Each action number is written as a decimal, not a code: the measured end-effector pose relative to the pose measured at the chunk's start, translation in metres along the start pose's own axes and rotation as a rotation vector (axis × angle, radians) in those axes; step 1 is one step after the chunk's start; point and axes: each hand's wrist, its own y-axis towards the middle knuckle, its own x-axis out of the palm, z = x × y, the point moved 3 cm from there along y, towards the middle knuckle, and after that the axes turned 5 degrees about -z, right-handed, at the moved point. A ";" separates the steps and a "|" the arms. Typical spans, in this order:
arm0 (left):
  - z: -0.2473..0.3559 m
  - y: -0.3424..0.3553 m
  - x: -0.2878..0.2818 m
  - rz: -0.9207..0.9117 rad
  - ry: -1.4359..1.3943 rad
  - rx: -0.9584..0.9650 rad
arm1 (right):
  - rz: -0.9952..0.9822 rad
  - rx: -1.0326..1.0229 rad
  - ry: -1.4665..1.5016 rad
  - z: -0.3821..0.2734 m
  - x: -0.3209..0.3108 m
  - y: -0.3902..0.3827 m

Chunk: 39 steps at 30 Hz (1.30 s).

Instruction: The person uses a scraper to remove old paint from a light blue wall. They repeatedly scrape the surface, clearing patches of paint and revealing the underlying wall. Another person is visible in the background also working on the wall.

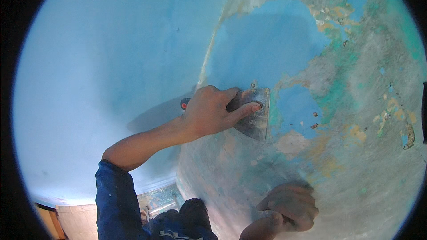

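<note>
A: Where is the scraper (pixel 251 130)?
B: In the left hand (pixel 208 110), at mid-view, its metal blade lying along the patchy wall (pixel 356 160); whether the whole edge touches, I can't tell.
A: And the grip?
B: Closed around the handle, with the thumb stretched onto the blade; the palm hides most of the handle, and only its dark and red butt (pixel 184 104) shows behind the wrist; the other fingers are largely out of sight.
A: The right hand (pixel 293 208)?
B: Low by the wall, fingers loosely curled; I can't tell whether it holds anything or touches the plaster; its forearm is cut off by the lower edge.
A: What else is unclear?
B: The dark shape (pixel 194 211) at the bottom, beside the blue sleeve (pixel 114 198); also the wall's outer parts, cropped by the round black rim.
A: Any writing?
B: Whitish marks on the dark blue clothing (pixel 153 230); too small to tell whether they are letters.
</note>
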 end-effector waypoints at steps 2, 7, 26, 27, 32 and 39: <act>0.002 0.004 -0.003 0.061 0.053 0.034 | 0.036 0.040 -0.024 -0.003 0.000 0.000; 0.011 0.014 -0.016 0.094 0.161 0.097 | 0.061 0.113 -0.144 -0.018 0.007 0.008; 0.015 0.010 -0.037 0.030 0.274 0.034 | 0.008 0.205 0.145 -0.011 0.013 0.012; 0.015 0.009 -0.038 0.032 0.283 0.051 | -0.015 0.226 0.173 -0.009 0.014 0.011; 0.035 0.017 -0.038 0.110 0.302 0.125 | -0.027 0.280 0.053 -0.008 0.036 0.005; 0.041 0.025 -0.037 0.024 0.184 0.060 | -0.008 0.291 0.143 -0.010 0.022 0.002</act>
